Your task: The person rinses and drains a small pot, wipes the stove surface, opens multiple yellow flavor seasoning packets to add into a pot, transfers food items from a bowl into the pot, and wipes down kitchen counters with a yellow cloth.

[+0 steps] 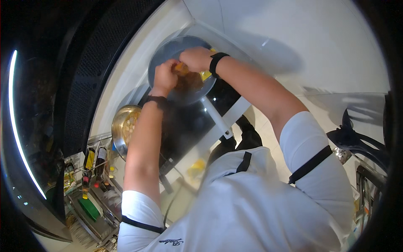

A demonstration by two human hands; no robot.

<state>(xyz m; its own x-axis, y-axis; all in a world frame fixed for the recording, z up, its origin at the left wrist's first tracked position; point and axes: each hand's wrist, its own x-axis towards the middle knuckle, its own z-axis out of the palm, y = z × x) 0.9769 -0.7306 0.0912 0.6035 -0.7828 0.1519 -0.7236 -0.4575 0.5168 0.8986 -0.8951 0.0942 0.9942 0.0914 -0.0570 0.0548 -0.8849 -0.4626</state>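
Note:
A wide grey frying pan (160, 50) with a pale handle (217, 118) sits on the black hob (182, 126). Over it, my left hand (164, 77) and my right hand (196, 60) almost meet, pinching a small orange-yellow packet (181, 68) between them. Brown food (190, 82) lies in the pan below. Something yellow (206, 75), perhaps another packet, shows beside my right wrist, partly hidden by it. Near my left forearm stands a metal bowl (118, 126) with pale chunks of food, partly covered by the arm.
Bottles (89, 162) and a rack (78, 201) holding a green item (89, 208) stand at the lower left. Black kitchen utensils (349, 138) hang at the right. A dark range hood (85, 72) looms at the left, and a white wall (292, 34) rises beyond the pan.

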